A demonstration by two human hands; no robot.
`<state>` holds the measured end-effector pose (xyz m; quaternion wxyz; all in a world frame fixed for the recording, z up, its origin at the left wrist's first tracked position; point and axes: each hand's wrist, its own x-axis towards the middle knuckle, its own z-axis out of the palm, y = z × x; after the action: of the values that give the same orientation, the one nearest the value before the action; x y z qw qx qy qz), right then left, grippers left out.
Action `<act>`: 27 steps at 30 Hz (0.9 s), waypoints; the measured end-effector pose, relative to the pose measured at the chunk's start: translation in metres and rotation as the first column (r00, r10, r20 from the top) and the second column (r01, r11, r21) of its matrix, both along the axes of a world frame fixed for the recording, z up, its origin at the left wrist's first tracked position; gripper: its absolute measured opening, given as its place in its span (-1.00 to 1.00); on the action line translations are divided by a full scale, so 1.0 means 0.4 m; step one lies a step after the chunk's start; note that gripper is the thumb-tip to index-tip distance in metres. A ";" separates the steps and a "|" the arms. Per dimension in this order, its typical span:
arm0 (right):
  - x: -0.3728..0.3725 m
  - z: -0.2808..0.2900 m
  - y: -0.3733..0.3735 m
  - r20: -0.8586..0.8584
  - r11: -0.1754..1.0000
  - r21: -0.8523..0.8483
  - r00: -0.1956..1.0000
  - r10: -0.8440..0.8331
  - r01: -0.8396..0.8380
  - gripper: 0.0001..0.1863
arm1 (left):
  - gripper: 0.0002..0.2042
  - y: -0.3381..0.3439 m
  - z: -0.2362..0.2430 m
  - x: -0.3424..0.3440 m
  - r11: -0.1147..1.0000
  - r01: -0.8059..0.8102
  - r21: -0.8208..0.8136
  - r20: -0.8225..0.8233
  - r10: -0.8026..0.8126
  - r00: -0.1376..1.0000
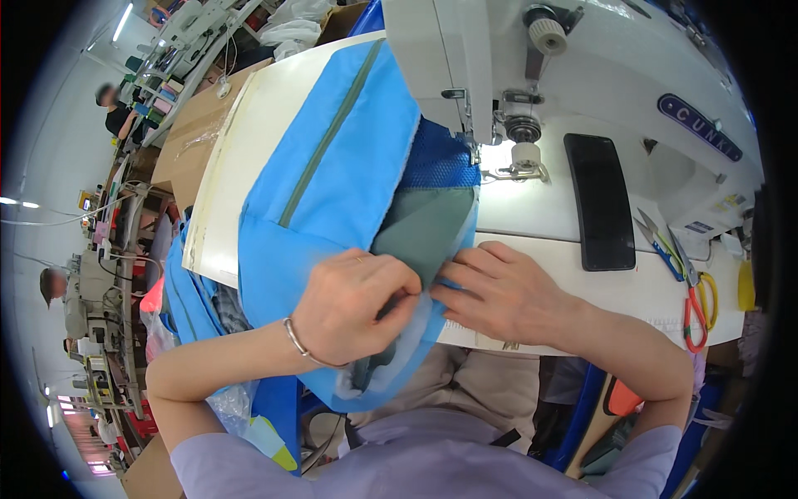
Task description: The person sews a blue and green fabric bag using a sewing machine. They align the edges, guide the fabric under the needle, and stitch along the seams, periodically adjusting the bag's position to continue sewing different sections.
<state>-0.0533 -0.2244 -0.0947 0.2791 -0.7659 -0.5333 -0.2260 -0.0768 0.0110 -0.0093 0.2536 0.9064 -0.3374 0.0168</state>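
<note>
A bright blue fabric piece (332,141) with a dark green zipper strip (332,133) lies across the sewing table. Its right edge, with blue mesh (438,156) and a grey-green panel (428,220), runs up to the needle and presser foot of the white sewing machine (515,75). My left hand (353,299) is closed, pinching the grey-green cloth near its edge. Beside it, my right hand (503,295) has its fingers bent onto the pale edge of the same fabric. The lower end of the fabric hangs over the table's front edge toward my lap.
Right of the needle lies a black phone (600,202). Farther right are scissors with red handles (694,308) and a smaller pair with blue handles (665,254). A cardboard sheet (204,125) flanks the table's left side. Other machines and people are in the left background.
</note>
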 end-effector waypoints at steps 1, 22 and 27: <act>0.002 -0.003 0.004 -0.003 1.000 0.028 1.000 0.008 -0.008 -0.75 | -0.85 -0.007 -0.011 -0.001 1.000 0.020 -0.019 -0.018 -0.020 1.000; 0.029 0.004 -0.028 -0.001 0.967 -0.045 0.968 -0.252 0.252 -0.60 | -0.71 -0.088 -0.088 0.185 0.985 0.172 -0.016 0.416 -0.150 0.897; 0.028 0.013 -0.023 0.006 0.965 -0.089 0.969 -0.248 0.247 -0.60 | -0.55 -0.032 -0.165 0.233 0.975 0.208 0.079 0.396 -0.222 0.891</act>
<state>-0.0422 -0.2338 -0.0895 0.2157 -0.8389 -0.4422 -0.2328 0.0164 -0.0016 -0.0755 0.1636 0.8448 -0.4807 0.1686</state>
